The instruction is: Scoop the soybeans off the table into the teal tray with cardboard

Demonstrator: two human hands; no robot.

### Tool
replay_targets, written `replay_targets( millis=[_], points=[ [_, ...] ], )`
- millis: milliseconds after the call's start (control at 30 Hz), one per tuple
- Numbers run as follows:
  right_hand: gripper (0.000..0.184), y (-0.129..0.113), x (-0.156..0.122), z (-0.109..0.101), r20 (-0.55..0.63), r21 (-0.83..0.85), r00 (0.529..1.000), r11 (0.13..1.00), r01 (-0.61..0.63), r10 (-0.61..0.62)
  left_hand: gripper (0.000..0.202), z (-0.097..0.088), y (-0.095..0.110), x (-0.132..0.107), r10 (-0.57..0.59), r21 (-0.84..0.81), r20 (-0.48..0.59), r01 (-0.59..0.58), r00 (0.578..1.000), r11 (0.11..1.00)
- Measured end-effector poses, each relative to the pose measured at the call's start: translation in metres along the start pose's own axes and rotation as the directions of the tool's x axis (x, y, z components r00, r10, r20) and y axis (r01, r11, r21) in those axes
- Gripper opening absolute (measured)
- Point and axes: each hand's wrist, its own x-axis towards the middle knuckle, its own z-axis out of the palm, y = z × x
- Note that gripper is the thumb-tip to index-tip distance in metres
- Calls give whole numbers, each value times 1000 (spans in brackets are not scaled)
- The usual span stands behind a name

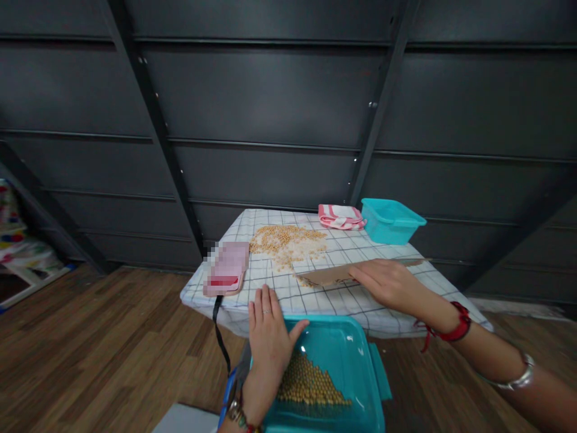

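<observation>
Cardboard strip, flat and brown (331, 275), sits pinched in the right grip (383, 281), long edge low to the white checked surface (261, 270), a hold that suits pushing the small golden and pale beads (279, 239) spread beyond the rectangular teal plastic tub (345, 361). Thumb spread, the left grip (269, 337) covers the tub's far-left corner, probably steadying it; round golden beads (315, 388) lie inside.
</observation>
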Motion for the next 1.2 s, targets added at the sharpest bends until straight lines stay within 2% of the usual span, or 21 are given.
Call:
replay_targets(
  millis=[333,767,1000,1200],
  points=[
    [25,-9,-3,-12,-71,35,997,999,0,2,95,-2,-1,2,-3,-12,29,3,1000,1000],
    [31,-18,-11,-22,27,44,999,999,-24,23,94,0,-1,3,4,29,27,-5,1000,1000],
    [24,-6,-10,-25,-55,-21,997,998,-56,55,95,3,-3,1,-1,-11,29,1,1000,1000],
    [27,-1,-14,-22,-18,-29,999,999,-45,45,95,3,-3,0,-4,9,12,4,1000,1000]
  ],
)
